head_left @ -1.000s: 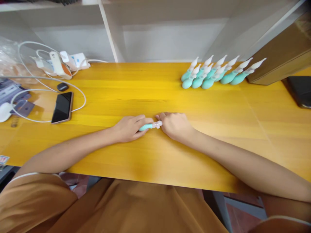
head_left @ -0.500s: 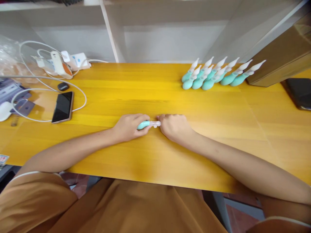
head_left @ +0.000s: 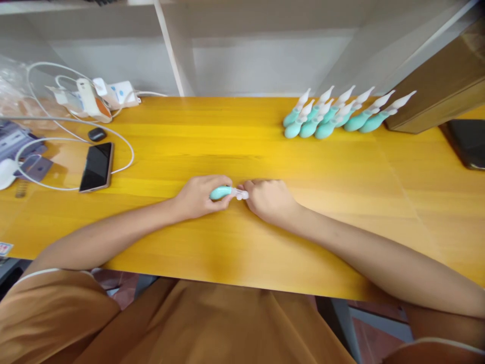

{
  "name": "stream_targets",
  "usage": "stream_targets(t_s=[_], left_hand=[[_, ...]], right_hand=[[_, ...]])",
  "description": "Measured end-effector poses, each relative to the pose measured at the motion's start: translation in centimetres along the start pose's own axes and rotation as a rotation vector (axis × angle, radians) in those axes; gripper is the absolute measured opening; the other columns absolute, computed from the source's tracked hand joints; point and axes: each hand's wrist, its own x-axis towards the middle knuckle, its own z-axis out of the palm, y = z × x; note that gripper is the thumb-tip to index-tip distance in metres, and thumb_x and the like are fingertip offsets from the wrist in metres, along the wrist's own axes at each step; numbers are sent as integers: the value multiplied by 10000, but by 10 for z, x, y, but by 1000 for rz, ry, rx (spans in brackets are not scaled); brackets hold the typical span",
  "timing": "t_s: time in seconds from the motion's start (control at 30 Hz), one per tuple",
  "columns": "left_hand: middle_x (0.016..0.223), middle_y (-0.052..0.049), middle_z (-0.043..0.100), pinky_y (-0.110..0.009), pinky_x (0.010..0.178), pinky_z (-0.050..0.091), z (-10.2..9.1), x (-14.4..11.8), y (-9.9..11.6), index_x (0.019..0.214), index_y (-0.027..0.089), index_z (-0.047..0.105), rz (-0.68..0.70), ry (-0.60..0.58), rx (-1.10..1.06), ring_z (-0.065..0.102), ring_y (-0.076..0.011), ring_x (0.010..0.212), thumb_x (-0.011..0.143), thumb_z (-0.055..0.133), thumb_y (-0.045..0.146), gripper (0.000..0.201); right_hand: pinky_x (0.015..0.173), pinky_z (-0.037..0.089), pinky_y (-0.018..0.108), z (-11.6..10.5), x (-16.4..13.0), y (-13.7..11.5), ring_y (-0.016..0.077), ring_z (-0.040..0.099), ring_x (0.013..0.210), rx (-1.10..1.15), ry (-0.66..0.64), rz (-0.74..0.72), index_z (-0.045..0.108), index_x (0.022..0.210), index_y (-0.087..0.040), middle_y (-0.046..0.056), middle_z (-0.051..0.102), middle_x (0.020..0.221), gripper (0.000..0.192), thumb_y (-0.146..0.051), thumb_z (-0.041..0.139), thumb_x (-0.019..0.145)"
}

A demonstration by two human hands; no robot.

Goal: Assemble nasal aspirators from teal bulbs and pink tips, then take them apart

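Teal piece (head_left: pixel 221 192): left hand (head_left: pixel 197 197) fingers closed around it.
White tip (head_left: pixel 241 193): right hand (head_left: pixel 270 199) fingers pinching.
Worktop (head_left: pixel 242 242): bare toward 6 o'clock edge.
Teal row (head_left: pixel 333 119): 2 o'clock, well apart.

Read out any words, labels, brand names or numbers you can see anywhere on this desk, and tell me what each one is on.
None can be read.
Small red and white sticker at the desk's left edge: print too small and blurred.
White power strip: blue marks, not legible.
Phone: screen dark, no text.
Teal bulb piece between the left hand and right hand: no marking visible.
Row of teal bulbs: no markings visible.
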Motion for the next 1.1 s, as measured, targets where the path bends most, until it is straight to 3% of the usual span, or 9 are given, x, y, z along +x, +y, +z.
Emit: stream_targets(t_s=[0.2,0.4,0.6,1.1], left_hand=[[1018,-55,788,-304,827,575,-1,1,1,1141,216,698,-24,-36,0,752,-194,903,1047,627,377,199],[1183,-88,780,-340,894,578,-3,2,-3,1286,219,649,-53,-188,-21,765,-243,1053,1101,577,523,363],[1211,-103,761,-351,876,578,-3,-1,-7,1327,215,592,-126,-222,-59,762,-257,1035,1061,652,593,465],[1090,-81,731,-310,810,520,-4,0,-11,1223,204,614,40,-292,-115,722,-220,926,1080,643,578,402]], right_hand=[[634,262,332,5,0,4,287,763,860,11,50,-9,701,1206,-145,173,821,1055,424,-470,437,1139],[637,236,337,0,-1,2,296,763,882,-10,9,-31,733,1189,-147,177,820,1069,452,-444,393,1160],[641,264,337,0,-2,6,282,747,876,-7,10,-135,758,1168,-130,174,812,1027,435,-415,431,1151],[631,153,357,6,-1,10,228,674,787,-54,31,-299,767,1135,-105,159,806,1035,386,-324,451,1154]])
